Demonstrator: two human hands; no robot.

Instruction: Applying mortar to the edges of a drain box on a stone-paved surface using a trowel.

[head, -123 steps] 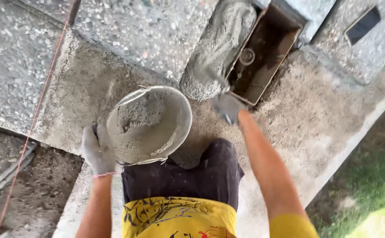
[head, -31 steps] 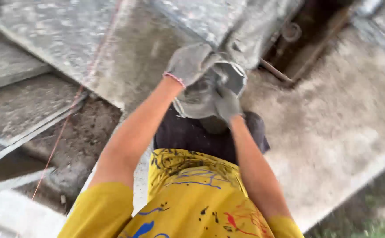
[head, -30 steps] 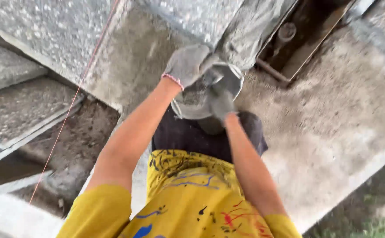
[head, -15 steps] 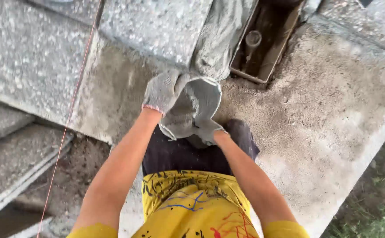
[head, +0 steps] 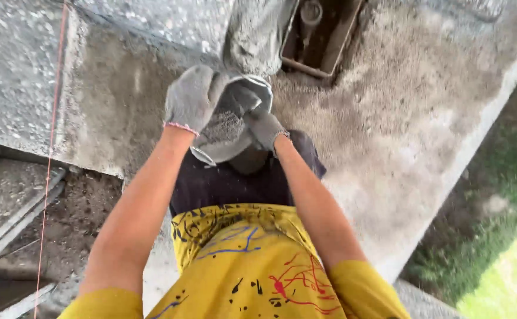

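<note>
I look down at a round metal pan (head: 226,150) holding grey mortar (head: 221,125), held in front of my body and tilted. My left hand (head: 191,97), in a grey glove, grips the pan's far left rim. My right hand (head: 262,123), also in a grey glove, holds the pan's right side; whether it also holds a tool I cannot tell. Both arms reach forward over my yellow paint-splashed shirt and dark trousers.
A rough concrete slab (head: 424,124) lies under me. At the top, a rectangular hole (head: 320,35) with a pipe in it sits beside a mound of wet mortar (head: 252,38). A red string line (head: 51,147) runs down the left. Grass (head: 501,236) borders the right.
Four seconds ago the pan sat level in my left hand alone, my right arm reaching toward the hole. Now both hands hold it, tilted and closer in; the view has shifted back.
</note>
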